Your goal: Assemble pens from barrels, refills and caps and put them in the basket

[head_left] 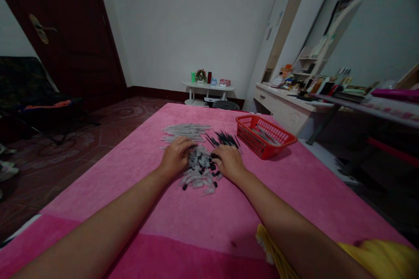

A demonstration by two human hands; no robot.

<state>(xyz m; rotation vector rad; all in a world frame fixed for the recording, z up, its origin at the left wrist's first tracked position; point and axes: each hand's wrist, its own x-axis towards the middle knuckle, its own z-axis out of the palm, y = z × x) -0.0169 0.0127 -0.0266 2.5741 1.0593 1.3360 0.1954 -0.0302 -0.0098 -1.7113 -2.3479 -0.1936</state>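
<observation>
A loose pile of small clear plastic pieces, shaped like pen caps, lies on the pink cloth with small black plugs mixed in. My left hand rests against the pile's left side, its curved fingers apart and partly hidden. On the opposite side, my right hand touches the pile with thumb and fingers parted, near some black pieces. Just beyond my left hand lie several pale grey pen barrels in a row. Thin black sticks, which look like pen refills, are bunched beyond my right hand.
A red plastic basket holding slim pen-like pieces stands on the pink-covered table at right. Yellow cloth lies by my right forearm. Farther off are a cluttered dresser, a small white table and a dark chair.
</observation>
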